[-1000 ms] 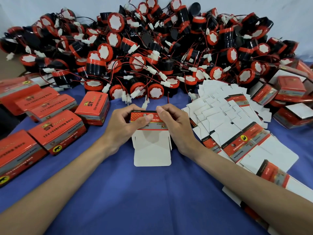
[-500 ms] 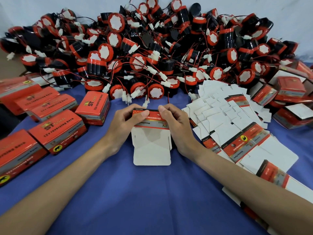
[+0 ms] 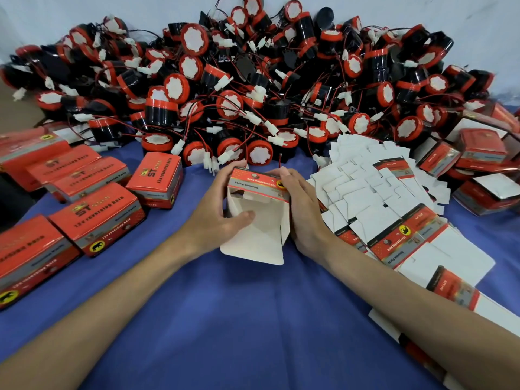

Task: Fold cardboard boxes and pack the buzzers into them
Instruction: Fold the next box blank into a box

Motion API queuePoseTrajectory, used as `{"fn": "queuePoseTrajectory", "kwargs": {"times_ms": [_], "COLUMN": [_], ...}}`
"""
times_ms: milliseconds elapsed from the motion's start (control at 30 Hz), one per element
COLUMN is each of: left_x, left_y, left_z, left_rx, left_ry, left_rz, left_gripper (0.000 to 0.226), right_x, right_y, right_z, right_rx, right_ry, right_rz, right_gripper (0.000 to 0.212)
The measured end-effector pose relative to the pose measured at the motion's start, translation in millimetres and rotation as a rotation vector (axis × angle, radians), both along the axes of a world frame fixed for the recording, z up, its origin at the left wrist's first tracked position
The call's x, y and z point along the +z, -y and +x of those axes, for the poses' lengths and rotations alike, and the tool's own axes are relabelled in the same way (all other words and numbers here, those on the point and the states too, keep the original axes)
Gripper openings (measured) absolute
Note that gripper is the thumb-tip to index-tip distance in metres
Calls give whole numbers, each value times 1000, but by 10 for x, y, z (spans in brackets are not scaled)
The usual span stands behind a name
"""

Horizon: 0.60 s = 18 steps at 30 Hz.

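Half a second back the red-and-white printed cardboard box [image 3: 259,220] lay flat on the blue cloth [image 3: 239,319] with both hands pinching its red top edge. Now it is popped open into a hollow sleeve, its mouth towards the camera and its lower flap resting on the cloth. The left hand [image 3: 209,220] grips the left wall with the thumb pressed inside, and the right hand [image 3: 305,212] cups the right wall, fingers curled over the far top corner. Card this thin should be very light, springy at the creases and easy to crush, so it is best held by the side walls near the folds, not by the loose flaps. Counted: one box being formed and six closed red cardboard boxes [image 3: 98,218] that can be made out at left. The heap of black-and-red round wired buzzers [image 3: 253,88] and the fanned stack of flat white card blanks [image 3: 380,198] are too many and too overlapped to count.
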State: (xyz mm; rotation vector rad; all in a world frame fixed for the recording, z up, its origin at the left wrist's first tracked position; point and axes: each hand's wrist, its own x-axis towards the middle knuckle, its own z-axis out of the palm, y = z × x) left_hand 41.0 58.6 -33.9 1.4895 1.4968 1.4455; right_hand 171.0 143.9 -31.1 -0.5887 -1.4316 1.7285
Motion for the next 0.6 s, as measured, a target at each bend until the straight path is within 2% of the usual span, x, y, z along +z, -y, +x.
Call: {"fn": "queuePoseTrajectory", "kwargs": {"times_ms": [133,233,300,400,533,600], "left_x": [12,13,15,51,121,138], "left_y": [-6,-22,-35,-33,2,22], "left_z": [-45,-60,-76,-119,-151,-150], "left_rx": [88,124,114,60,-34,-42], "left_ry": [99,180,268,379,517,578], "left_rz": [12,-38,-74,-156,-214,-220], "left_gripper": [63,54,43,37,55,60], "right_x": [-14,-21,-6,41,71,88], "right_y": [22,36,40,36,18,12], "right_z": [28,66,68,43,12,16], "right_rx": [186,253,247,181,105,103], "right_ry": [-34,26,53,77,112,77], "right_rz": [66,157,168,85,43,-9], "right_gripper": [35,62,71,58,35,33]}}
